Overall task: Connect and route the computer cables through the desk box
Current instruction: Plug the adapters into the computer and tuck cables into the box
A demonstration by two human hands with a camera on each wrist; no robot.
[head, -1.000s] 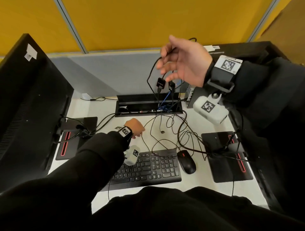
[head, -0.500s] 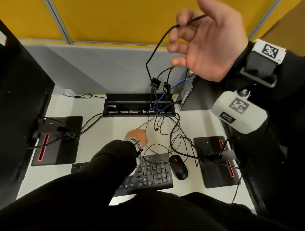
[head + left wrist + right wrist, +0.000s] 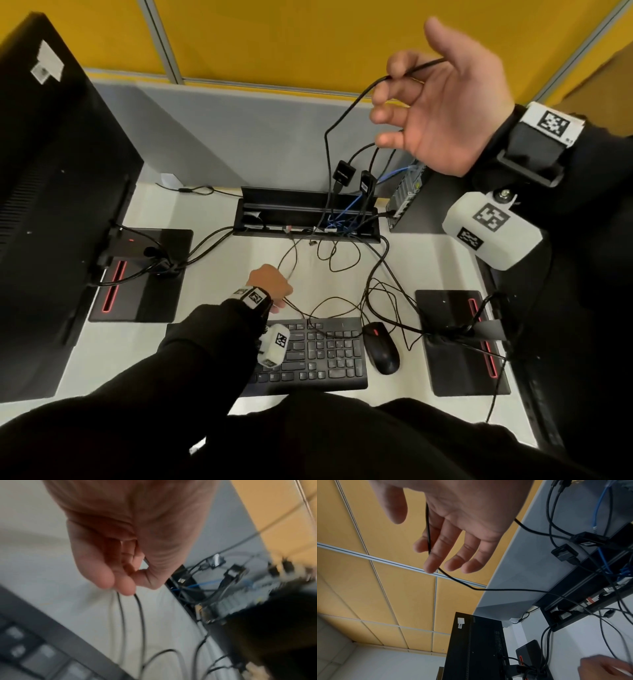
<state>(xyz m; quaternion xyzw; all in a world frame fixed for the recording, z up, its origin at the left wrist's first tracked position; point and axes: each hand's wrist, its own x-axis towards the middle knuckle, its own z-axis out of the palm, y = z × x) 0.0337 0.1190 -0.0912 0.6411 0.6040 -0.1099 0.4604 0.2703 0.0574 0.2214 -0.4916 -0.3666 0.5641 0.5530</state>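
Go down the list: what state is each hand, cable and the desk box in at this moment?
Right hand: raised, black cable running between its fingers.
Left hand: low on desk, gripping thin cable.
Desk box: lid open, cables inside.
Two adapters: hanging above box.

Head looks down; wrists close in; all share desk box (image 3: 306,219).

Your left hand (image 3: 130,536) and keyboard (image 3: 42,646) smeared by blur in the left wrist view, your right hand (image 3: 453,513) cropped at the frame's top, desk box (image 3: 306,216) interior too cluttered to trace, right monitor (image 3: 582,342) behind your sleeve.
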